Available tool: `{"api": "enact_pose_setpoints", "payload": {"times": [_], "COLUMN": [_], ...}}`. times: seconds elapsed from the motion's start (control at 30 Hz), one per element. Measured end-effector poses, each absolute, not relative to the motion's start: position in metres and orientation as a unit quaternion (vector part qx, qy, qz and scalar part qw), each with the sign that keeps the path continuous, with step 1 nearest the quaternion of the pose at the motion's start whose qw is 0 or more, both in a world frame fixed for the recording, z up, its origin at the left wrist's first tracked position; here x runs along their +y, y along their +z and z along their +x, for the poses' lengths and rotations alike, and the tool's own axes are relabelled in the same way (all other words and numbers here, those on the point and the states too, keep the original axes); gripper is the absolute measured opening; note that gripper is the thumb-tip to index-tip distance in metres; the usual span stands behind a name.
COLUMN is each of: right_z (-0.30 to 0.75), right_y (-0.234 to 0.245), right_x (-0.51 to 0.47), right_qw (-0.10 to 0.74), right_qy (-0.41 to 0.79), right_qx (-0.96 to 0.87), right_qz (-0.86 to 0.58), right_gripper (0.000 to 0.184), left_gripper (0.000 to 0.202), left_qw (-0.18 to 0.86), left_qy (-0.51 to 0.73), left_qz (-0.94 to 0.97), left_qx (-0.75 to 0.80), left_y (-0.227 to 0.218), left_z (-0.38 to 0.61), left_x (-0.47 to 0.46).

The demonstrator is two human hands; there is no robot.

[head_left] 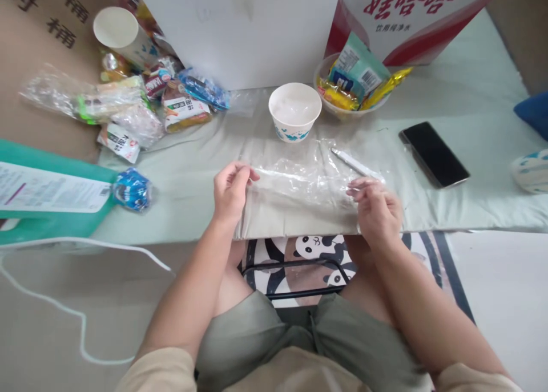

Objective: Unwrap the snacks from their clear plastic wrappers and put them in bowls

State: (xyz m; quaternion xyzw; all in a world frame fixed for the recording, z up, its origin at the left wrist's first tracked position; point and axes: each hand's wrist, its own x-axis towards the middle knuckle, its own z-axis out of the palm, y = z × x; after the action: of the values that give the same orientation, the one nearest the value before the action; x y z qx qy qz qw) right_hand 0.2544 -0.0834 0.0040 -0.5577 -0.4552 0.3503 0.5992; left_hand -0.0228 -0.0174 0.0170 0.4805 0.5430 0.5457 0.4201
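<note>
A clear plastic bag (295, 178) is stretched flat over the front of the table, one end at each hand. My left hand (232, 188) pinches its left end between thumb and fingers. At the other end, my right hand (377, 208) has its fingers closed on the plastic. Just behind the right fingers lies a white and grey utility knife (357, 165), slanting on the table. Beyond the plastic stands a white paper bowl (295, 112) with blue prints; something whitish or clear lies inside it.
Snack packets (184, 109) and an upturned-looking paper cup stack (124, 35) crowd the left. A bowl of packets (342, 109) stands behind right, before a water carton (411, 21). A phone (434, 154) lies at right. A green jug (51, 192) and white cable (81, 318) are at left.
</note>
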Motion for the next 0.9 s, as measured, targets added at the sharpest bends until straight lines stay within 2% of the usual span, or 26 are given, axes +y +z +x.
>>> {"api": "enact_pose_setpoints", "payload": {"times": [0.03,0.1,0.13,0.2,0.3,0.43,0.57,0.67,0.73,0.83,0.9], "right_z": [0.254,0.255,0.256,0.258,0.262,0.268,0.271,0.273,0.270,0.256,0.243], "right_y": [0.006,0.011,0.013,0.016,0.017,0.010,0.005,0.008,0.015,0.024,0.025], "right_x": [-0.084,-0.086,-0.087,-0.089,-0.092,-0.095,-0.097,-0.099,-0.101,-0.105,-0.108], "right_qw": [0.600,0.584,0.564,0.525,0.455,0.352,0.272,0.246,0.271,0.363,0.351], "right_qy": [0.356,0.377,0.384,0.378,0.326,0.200,0.079,0.012,-0.038,-0.068,-0.015], "right_qx": [-0.436,-0.399,-0.392,-0.402,-0.471,-0.579,-0.625,-0.635,-0.649,-0.720,-0.791], "right_qz": [-0.569,-0.598,-0.617,-0.648,-0.682,-0.708,-0.728,-0.732,-0.710,-0.587,-0.501], "right_gripper": [0.031,0.008,0.008,0.038,0.063,0.080,0.085,0.082,0.073,0.051,0.040], "left_gripper": [0.019,0.024,0.027,0.029,0.026,0.021,0.018,0.012,0.017,0.028,0.020], "left_qw": [0.417,0.418,0.420,0.426,0.426,0.440,0.430,0.320,0.247,0.163,0.097], "left_qy": [0.545,0.542,0.538,0.529,0.506,0.429,0.266,0.149,0.112,0.165,0.265], "left_qz": [0.482,0.483,0.482,0.480,0.494,0.553,0.659,0.719,0.732,0.732,0.751], "left_qx": [0.544,0.547,0.549,0.556,0.564,0.562,0.557,0.599,0.626,0.640,0.598], "left_y": [0.017,0.018,0.019,0.021,0.024,0.029,0.041,0.049,0.052,0.052,0.052], "left_z": [-0.023,-0.024,-0.024,-0.025,-0.028,-0.039,-0.051,-0.058,-0.062,-0.061,-0.054], "left_x": [-0.016,-0.014,-0.013,-0.012,-0.013,-0.019,-0.029,-0.031,-0.031,-0.031,-0.036]}}
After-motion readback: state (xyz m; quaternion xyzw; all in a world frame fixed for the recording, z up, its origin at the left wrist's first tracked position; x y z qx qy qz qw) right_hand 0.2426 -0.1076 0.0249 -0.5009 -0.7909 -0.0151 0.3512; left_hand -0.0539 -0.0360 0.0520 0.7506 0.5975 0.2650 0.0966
